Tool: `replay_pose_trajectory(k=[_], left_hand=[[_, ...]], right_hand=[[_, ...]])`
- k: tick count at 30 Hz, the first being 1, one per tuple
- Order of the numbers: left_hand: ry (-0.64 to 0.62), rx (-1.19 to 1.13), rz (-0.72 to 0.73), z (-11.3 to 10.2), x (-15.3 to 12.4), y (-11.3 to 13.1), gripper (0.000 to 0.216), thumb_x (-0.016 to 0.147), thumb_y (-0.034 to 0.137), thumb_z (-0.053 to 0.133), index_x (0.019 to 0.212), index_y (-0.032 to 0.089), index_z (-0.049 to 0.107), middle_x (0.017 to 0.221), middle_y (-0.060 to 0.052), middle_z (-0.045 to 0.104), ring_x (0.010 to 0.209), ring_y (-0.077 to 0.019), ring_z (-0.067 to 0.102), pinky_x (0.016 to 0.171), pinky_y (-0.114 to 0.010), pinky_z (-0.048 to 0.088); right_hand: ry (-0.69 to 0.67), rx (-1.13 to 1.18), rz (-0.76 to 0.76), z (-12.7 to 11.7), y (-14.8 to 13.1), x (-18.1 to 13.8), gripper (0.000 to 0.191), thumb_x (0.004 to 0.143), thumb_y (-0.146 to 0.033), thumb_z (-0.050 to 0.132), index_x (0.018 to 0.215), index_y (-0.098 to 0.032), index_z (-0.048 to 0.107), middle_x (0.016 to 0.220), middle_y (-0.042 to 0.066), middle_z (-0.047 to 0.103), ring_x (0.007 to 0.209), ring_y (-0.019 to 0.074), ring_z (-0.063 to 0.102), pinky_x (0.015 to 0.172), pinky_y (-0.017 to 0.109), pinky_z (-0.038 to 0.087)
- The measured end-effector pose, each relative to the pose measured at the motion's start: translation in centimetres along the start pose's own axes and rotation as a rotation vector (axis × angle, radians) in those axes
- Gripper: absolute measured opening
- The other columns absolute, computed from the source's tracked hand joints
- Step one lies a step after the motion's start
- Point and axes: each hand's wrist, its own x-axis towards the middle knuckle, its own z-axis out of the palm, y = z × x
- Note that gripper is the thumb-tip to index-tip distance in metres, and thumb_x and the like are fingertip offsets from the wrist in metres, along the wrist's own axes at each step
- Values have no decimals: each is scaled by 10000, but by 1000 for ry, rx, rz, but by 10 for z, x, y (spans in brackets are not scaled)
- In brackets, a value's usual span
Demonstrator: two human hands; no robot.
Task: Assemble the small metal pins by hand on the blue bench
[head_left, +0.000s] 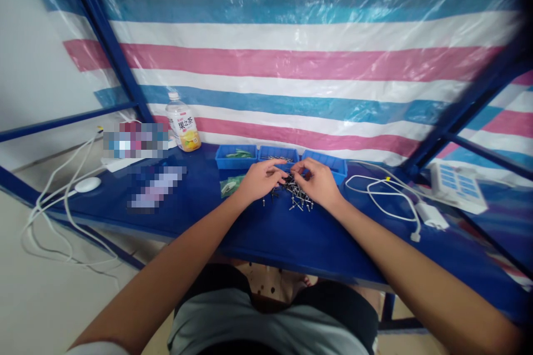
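A pile of small dark metal pins or screws (297, 195) lies on the blue table (266, 233), just in front of me. My left hand (260, 178) rests at the pile's left edge, fingers curled in a pinch toward the middle. My right hand (318, 180) sits on the pile's right side, fingers also pinched together. What either pinch holds is too small to make out. Three blue plastic bins stand right behind the hands: the left bin (235, 156) has green parts, the middle bin (278, 153) holds metal pieces, and the right bin (327, 163) is partly hidden.
A drink bottle (183, 122) stands at the back left. A small bag of green parts (231, 184) lies left of my left hand. White cables (387, 194) and a charger (431, 215) lie to the right, beside a white power strip (458, 186). A striped tarp hangs behind.
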Motion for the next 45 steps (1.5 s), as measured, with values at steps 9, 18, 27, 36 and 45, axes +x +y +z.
replay_pose_trajectory(k=[9, 18, 27, 36, 45], left_hand=[[-28, -8, 70, -3, 3, -3, 347, 941, 327, 691, 1246, 169, 737, 1179, -128, 788, 996, -241, 779, 952, -404, 614], [47, -3, 86, -6, 2, 5, 253, 848, 315, 802, 1035, 157, 738, 1070, -117, 799, 983, -242, 774, 911, -385, 602], [56, 74, 71, -5, 2, 4, 241, 823, 320, 828, 984, 166, 739, 958, -99, 802, 926, -229, 775, 902, -388, 600], [57, 39, 75, -5, 2, 0, 388, 861, 320, 801, 1203, 179, 684, 1079, -109, 792, 923, -210, 771, 867, -359, 603], [17, 99, 32, -3, -4, 10, 522, 945, 496, 703, 1367, 195, 642, 968, -85, 774, 639, -130, 673, 523, -230, 526]], right_hand=[[-65, 133, -11, 1, -10, -2, 63, 922, -288, 682, 958, -239, 697, 926, 58, 725, 832, 221, 685, 717, 351, 561], [-12, 243, 162, 5, 0, -2, 223, 921, -413, 720, 1042, -226, 715, 940, 59, 752, 850, 216, 711, 689, 336, 563], [-40, 360, 185, 7, 4, -2, 298, 933, -447, 709, 1138, -232, 738, 1097, 89, 772, 965, 234, 730, 715, 341, 589], [-151, 343, 163, 8, 1, -4, 355, 893, -313, 700, 1236, -222, 677, 894, 20, 759, 743, 172, 686, 669, 298, 532], [-49, 226, 144, 5, 5, -4, 316, 926, -275, 612, 1228, -220, 685, 855, 12, 711, 721, 175, 669, 634, 289, 541]])
